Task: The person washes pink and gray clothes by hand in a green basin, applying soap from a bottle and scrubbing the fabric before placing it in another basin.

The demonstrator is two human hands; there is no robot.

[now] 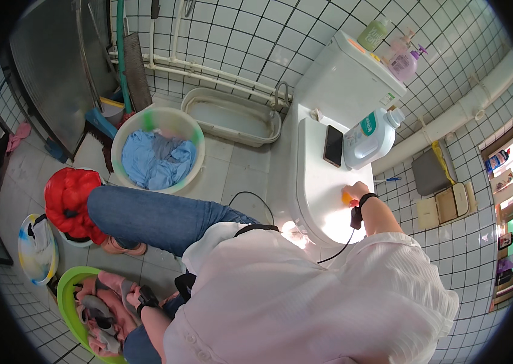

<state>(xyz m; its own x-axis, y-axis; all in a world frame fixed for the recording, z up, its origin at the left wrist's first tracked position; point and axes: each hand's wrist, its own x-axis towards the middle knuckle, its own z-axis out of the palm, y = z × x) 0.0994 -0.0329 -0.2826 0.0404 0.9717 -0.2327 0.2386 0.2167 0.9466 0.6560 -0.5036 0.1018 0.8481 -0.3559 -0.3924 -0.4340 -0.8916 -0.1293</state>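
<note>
At the lower left, my left hand (134, 298) is at a pink and grey garment (113, 302) in a bright green basin (67, 291); its fingers seem closed on the cloth and are partly hidden. My right hand (357, 190) rests on the white toilet lid (315, 195), its fingers around a small orange object (346, 198) too covered to identify. Beyond that hand, a white laundry detergent jug (368, 145) with a teal label stands on the lid. A dark-screened smartphone (333, 145) lies beside the jug.
A pale round tub (122, 125) holds light blue clothes (152, 159). Near my knee is a red puffy garment (72, 204). A grey rectangular basin (233, 136) sits by the wall pipes. Pump bottles (404, 63) stand on the toilet tank (343, 68). A black cable (256, 196) trails nearby.
</note>
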